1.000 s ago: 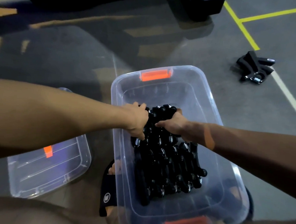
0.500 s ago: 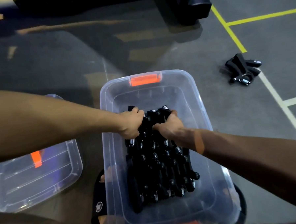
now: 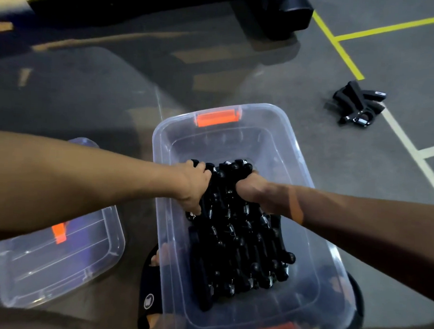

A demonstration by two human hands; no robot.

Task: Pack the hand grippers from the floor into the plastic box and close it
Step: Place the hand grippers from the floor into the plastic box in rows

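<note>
A clear plastic box point(image 3: 308, 184) with orange latches stands on the floor in front of me. Inside it lies a dense row of several black hand grippers point(image 3: 239, 243) with metal springs. My left hand point(image 3: 193, 185) is clenched on the far left end of that row. My right hand point(image 3: 253, 191) is clenched on the far right end. Both hands are inside the box, pressing the row from each side. A small heap of black hand grippers point(image 3: 357, 103) lies on the floor at the far right.
The clear lid point(image 3: 55, 264) with an orange clip lies on the floor to the left of the box. My feet in black sandals point(image 3: 150, 291) show beside and under the box. A dark bulky object point(image 3: 276, 11) stands at the back. Yellow and white lines mark the grey floor.
My view has shifted slightly, so the box and the far heap sit a little differently in frame. Both hands stay clenched on the far end of the row, moved slightly farther into the box.
</note>
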